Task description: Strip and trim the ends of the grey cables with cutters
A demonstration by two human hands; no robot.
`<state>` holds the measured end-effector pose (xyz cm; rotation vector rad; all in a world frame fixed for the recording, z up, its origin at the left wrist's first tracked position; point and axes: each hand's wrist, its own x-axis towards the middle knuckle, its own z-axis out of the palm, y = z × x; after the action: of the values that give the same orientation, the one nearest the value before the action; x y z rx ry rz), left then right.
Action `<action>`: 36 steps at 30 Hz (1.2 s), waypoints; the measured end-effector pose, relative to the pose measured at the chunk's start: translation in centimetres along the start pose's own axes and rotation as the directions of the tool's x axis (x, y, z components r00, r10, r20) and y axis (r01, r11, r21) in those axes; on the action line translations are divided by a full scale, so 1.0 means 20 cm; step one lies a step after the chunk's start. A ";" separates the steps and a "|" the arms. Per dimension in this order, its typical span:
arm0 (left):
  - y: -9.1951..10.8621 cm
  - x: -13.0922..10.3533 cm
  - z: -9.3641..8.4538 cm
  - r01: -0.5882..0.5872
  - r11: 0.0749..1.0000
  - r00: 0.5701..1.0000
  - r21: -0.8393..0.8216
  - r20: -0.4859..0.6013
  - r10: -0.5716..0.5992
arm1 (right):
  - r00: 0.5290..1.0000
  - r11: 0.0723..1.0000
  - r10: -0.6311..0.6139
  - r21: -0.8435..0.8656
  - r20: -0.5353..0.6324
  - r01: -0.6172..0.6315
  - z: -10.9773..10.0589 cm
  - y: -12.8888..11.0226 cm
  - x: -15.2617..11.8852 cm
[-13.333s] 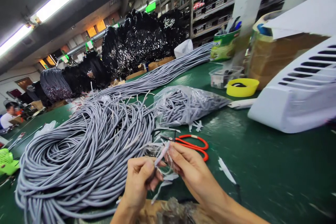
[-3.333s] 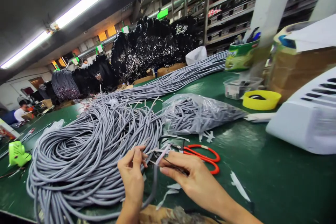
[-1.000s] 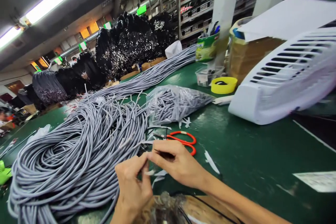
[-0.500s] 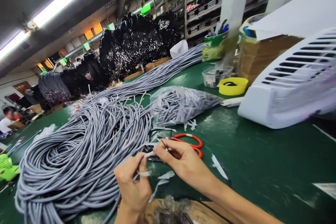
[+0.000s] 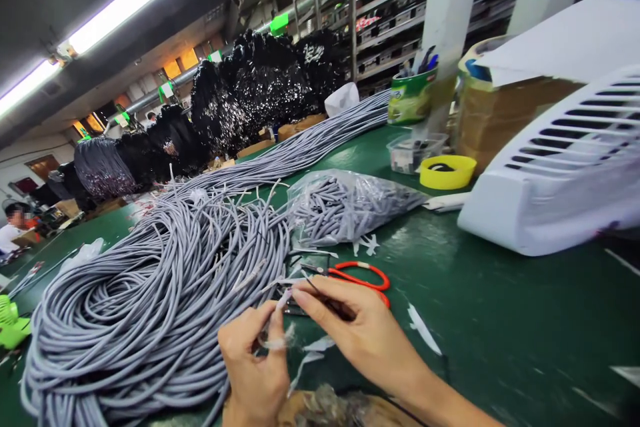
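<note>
My left hand (image 5: 256,360) is closed in a pinch on the end of a grey cable, where a whitish wrap (image 5: 283,299) shows between thumb and forefinger. Close beside it, my right hand (image 5: 367,327) pinches at the same end, and a thin dark pointed piece pokes out past its forefinger; what that is I cannot make out. Under and behind the right hand lie red-handled scissors (image 5: 364,265). Torn white strips (image 5: 306,361) lie just below the fingers. A large coil of grey cable (image 5: 150,320) fills the table left of my hands.
A clear bag of short grey pieces (image 5: 350,207) lies behind the scissors. Right of it are a yellow tape ring (image 5: 447,173), a clear plastic box (image 5: 407,152), a green can of pens (image 5: 413,97) and a white slatted housing (image 5: 530,207). A person (image 5: 15,227) sits far left.
My view has shifted slightly, so the table items appear a little lower. Both hands stay pinched at the cable end, the white wrap now tilted more upright.
</note>
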<state>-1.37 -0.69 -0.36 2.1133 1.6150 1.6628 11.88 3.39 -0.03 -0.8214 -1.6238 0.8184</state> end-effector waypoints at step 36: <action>-0.02 0.03 -0.02 -0.107 0.991 0.990 0.074 0.097 0.099 | 0.966 0.998 0.048 0.035 0.256 -0.058 -0.05 -0.01 0.03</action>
<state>-1.98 -0.28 0.01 2.3122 1.5970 1.5249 12.75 3.83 0.60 -0.7561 -1.8090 1.0265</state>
